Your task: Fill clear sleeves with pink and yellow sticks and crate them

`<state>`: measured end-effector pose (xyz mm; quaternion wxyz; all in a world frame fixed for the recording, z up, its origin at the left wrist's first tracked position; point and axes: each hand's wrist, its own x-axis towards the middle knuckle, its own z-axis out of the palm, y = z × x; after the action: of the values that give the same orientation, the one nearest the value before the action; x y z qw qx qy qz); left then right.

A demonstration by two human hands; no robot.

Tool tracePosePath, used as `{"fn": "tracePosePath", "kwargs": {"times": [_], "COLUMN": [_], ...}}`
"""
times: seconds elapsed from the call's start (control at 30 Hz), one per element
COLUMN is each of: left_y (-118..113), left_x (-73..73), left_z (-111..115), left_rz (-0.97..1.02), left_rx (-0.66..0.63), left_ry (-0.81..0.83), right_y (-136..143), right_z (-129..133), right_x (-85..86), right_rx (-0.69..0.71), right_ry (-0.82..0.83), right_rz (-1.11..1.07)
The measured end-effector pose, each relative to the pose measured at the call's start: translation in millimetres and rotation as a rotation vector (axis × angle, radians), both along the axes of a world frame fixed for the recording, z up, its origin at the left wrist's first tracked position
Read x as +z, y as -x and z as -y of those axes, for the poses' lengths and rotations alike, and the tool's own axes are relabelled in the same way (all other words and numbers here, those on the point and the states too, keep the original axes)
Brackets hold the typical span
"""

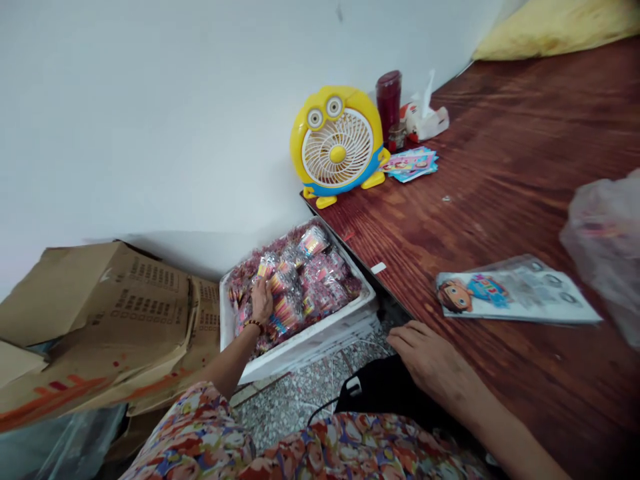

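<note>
My left hand point(261, 303), with a beaded bracelet at the wrist, reaches into a white foam box point(305, 347) beside the table. Its fingers lie stretched out on shiny clear packets point(287, 311) of small, colourful, stick-like pieces; their tips are hard to make out. Another packet point(313, 241) lies near the box's far corner, on a mass of loose reddish-purple pieces point(255, 255). My right hand point(425, 350) rests on the edge of the brown wooden table point(450, 227), fingers extended and holding nothing. A flat plastic pouch printed with a cartoon figure point(515, 293) lies beyond it.
An open cardboard carton point(135, 300) stands left of the foam box. On the table are a yellow fan point(337, 153), a dark red tumbler point(389, 103), a tissue pack point(430, 123), printed cards point(413, 163) and a translucent plastic bag point(607, 233). A yellow cloth-like thing point(560, 30) lies at the back.
</note>
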<state>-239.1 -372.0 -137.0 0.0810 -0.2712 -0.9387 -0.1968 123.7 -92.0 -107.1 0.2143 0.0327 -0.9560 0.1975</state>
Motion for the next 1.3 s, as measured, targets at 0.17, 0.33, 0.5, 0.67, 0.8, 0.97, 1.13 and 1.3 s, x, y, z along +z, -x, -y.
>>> {"fn": "tracePosePath", "kwargs": {"times": [0.17,0.33,0.5,0.67,0.8,0.97,1.13,1.3], "left_y": [-8.6,-12.4,-20.8,-61.4,-134.5,-238.1,-274.7,-265.2], "left_x": [-2.2,-11.2,2.1,31.1,62.8,95.4,89.2,70.0], "left_z": [7.6,4.2,2.7,-57.0,-171.5,-311.9,-381.7,-394.4], "left_rz": [-0.029,-0.010,-0.049,-0.072,-0.019,0.098,0.169,0.403], "left_rx": [-0.019,-0.063,-0.041,-0.188,-0.595,-0.902,-0.806,-0.831], "left_ry": [-0.006,0.014,-0.002,-0.092,-0.230,-0.020,0.193,-0.095], "right_y": [0.0,-0.7,0.2,-3.6,-24.2,-80.2,-130.1,-149.8], "right_z": [0.4,0.8,0.6,5.3,9.0,7.7,6.8,4.9], "right_x": [0.9,1.1,1.3,15.2,28.5,37.7,42.3,34.4], "right_rx": [-0.005,-0.001,0.001,-0.043,-0.128,-0.334,-0.538,-0.608], "right_ry": [-0.001,0.006,0.046,0.149,0.236,0.357,0.452,0.537], "right_rz": [0.001,0.014,0.017,-0.018,-0.067,-0.057,-0.108,-0.149]}}
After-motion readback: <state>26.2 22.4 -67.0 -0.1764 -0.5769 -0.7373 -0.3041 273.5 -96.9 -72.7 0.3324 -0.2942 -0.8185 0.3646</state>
